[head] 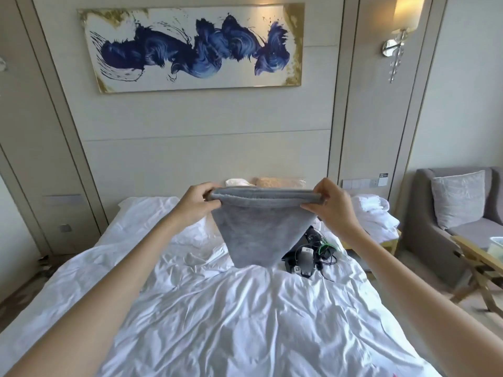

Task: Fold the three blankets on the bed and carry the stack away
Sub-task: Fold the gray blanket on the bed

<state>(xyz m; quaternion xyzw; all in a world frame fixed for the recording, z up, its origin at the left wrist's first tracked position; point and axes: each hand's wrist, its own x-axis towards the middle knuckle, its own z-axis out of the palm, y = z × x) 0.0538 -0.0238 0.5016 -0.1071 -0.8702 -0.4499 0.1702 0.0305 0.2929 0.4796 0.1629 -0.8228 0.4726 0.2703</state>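
Observation:
A grey blanket (261, 229) hangs in the air above the bed (217, 308), doubled over and tapering to a narrow bottom edge that nearly reaches the white duvet. My left hand (197, 202) pinches its upper left corner. My right hand (330, 204) pinches the upper right corner, and the top edge is stretched straight between them. Both arms reach out over the mattress. No other blanket shows clearly; white bedding (373, 213) is heaped at the bed's far right.
A black bag with cables and small white devices (307, 257) lies on the duvet behind the blanket. Pillows (280, 182) lean on the headboard. A grey sofa (460, 210) and a wooden-framed table (479, 262) stand to the right.

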